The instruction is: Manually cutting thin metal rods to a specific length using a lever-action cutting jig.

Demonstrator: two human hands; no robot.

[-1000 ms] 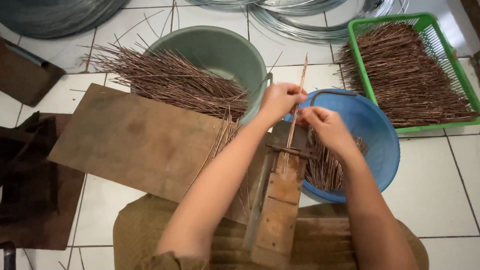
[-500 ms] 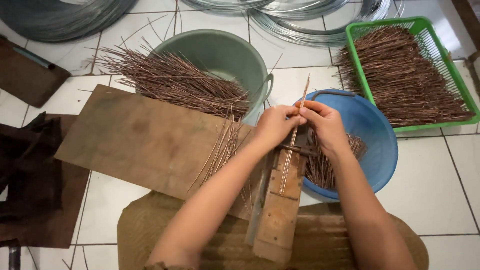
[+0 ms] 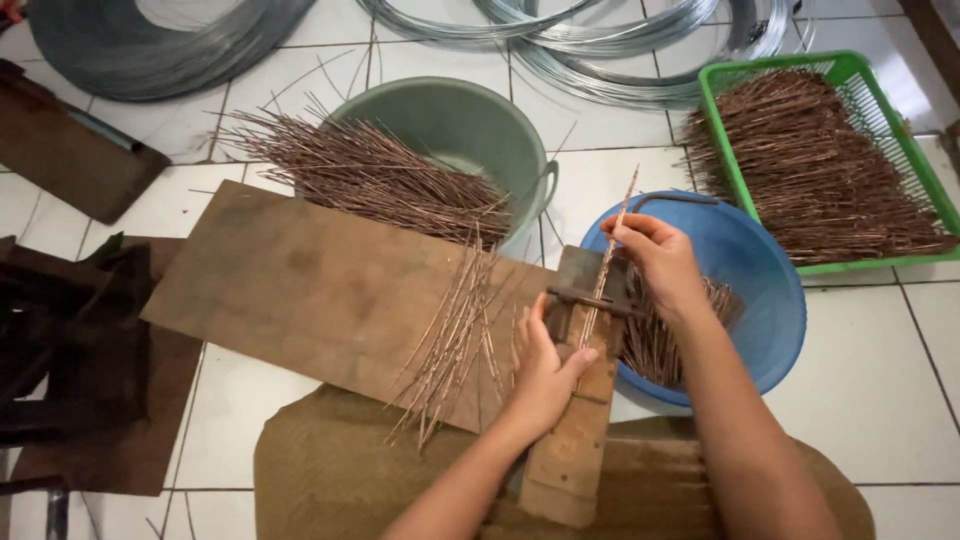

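Note:
A narrow wooden block (image 3: 570, 440) with a metal bracket (image 3: 590, 300) lies in front of me, pointing away. My right hand (image 3: 655, 262) pinches a thin brown stick (image 3: 613, 240) that runs through the bracket and sticks up past it. My left hand (image 3: 545, 372) rests on the block's left side, thumb across the stick's near end, fingers around the block's edge. A small bunch of loose sticks (image 3: 455, 335) lies on the brown board (image 3: 300, 290) just left of my left hand.
A grey-green bucket (image 3: 470, 130) holds a big bundle of sticks (image 3: 370, 180). A blue basin (image 3: 745, 290) with short sticks sits under my right wrist. A green basket (image 3: 870, 90) full of sticks stands at right. Wire coils (image 3: 600, 40) lie beyond.
My left hand has slid back from the bracket toward me along the block. My right hand stays at the bracket with the stick. The view has shifted slightly.

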